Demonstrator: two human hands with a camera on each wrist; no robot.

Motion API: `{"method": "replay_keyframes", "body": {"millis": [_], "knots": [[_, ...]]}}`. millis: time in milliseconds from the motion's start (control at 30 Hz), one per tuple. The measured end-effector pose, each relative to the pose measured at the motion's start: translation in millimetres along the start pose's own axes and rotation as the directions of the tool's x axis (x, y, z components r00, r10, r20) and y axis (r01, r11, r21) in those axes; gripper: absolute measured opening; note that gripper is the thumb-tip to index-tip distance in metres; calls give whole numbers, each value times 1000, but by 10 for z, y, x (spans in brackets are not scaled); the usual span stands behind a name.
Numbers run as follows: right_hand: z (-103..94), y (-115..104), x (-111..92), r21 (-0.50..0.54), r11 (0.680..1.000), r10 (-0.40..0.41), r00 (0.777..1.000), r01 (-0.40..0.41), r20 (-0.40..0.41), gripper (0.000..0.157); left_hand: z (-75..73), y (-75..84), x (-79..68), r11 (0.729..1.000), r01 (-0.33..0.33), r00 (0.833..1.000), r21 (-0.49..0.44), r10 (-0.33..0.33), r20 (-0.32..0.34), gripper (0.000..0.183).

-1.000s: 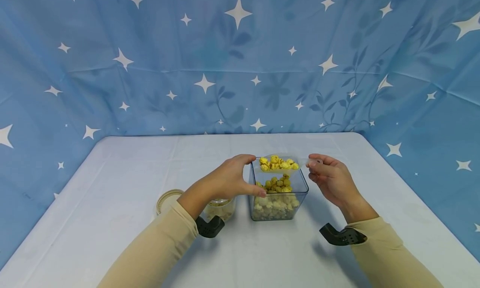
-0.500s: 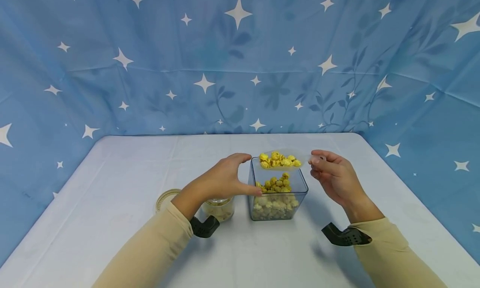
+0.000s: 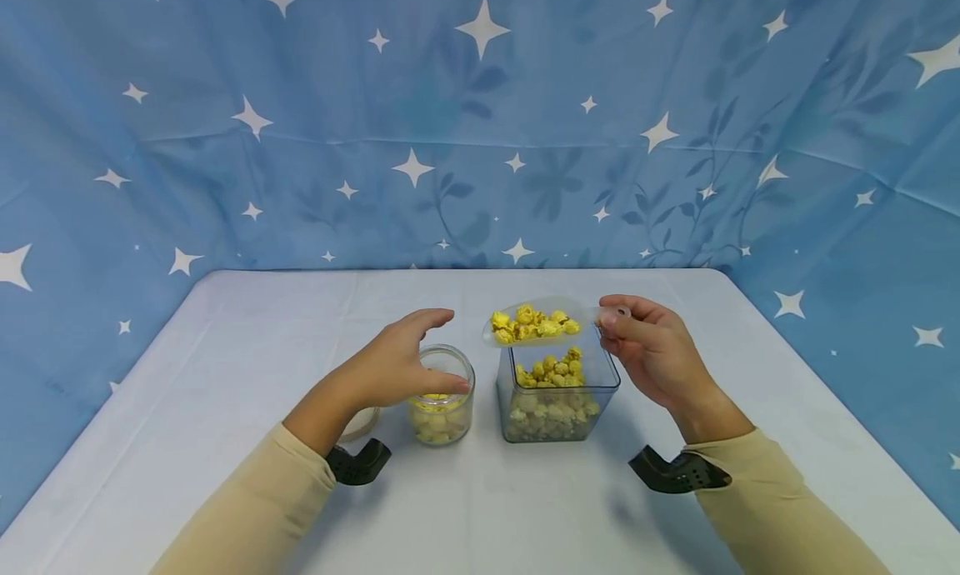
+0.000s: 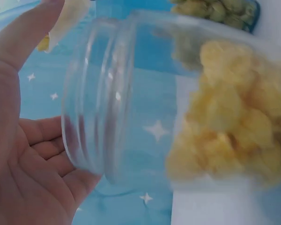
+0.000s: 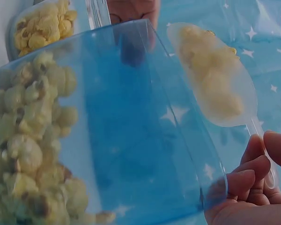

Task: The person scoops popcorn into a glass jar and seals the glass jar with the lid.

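Observation:
My right hand (image 3: 660,354) pinches the handle of a translucent scoop (image 3: 487,339), which carries yellow popcorn (image 3: 536,323). The scoop hangs above the back left rim of a clear square container (image 3: 553,412) partly filled with popcorn; the right wrist view shows the scoop (image 5: 215,79) from below. My left hand (image 3: 382,371) is spread beside the mouth of a round glass jar (image 3: 450,360), thumb in front of its rim. Popcorn (image 4: 229,112) fills the jar's lower part in the left wrist view. Whether the left fingers touch the glass, I cannot tell.
A round lid (image 3: 360,425) lies on the white table (image 3: 480,508) left of the jar, partly hidden by my left wrist. Behind the table hangs a blue curtain (image 3: 337,100) with white stars.
My left hand has moved left from the square container to the jar, uncovering it. The loaded scoop rose slightly, then shifted left with my right hand.

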State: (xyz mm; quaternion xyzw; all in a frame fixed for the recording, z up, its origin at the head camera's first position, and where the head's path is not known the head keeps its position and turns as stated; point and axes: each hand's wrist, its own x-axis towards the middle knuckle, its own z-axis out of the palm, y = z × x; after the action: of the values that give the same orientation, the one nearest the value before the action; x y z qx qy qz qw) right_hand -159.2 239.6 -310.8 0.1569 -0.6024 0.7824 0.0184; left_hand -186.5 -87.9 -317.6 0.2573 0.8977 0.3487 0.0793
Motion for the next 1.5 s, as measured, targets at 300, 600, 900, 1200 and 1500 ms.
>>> {"method": "replay_keyframes", "body": {"millis": [300, 600, 900, 1200, 1500], "knots": [[152, -6, 41, -82, 996, 41, 999, -39, 21, 16, 63, -149, -106, 999, 1, 1000, -43, -1, 7, 100], [302, -34, 100, -254, 961, 111, 994, -107, 1, 14, 115, -218, -137, 999, -2, 1000, -44, 3, 15, 94], [429, -59, 146, -431, 891, 153, 988, -142, -9, 29, 126, -236, -146, 998, 29, 999, -62, -27, 20, 94], [467, -83, 160, -586, 803, 131, 991, -107, -1, 31, 113, -242, -131, 997, 30, 999, -65, -28, 32, 95], [514, -110, 194, -618, 782, 114, 993, -77, 20, 31, 101, -245, -118, 996, 42, 998, -73, -39, 43, 95]]}}
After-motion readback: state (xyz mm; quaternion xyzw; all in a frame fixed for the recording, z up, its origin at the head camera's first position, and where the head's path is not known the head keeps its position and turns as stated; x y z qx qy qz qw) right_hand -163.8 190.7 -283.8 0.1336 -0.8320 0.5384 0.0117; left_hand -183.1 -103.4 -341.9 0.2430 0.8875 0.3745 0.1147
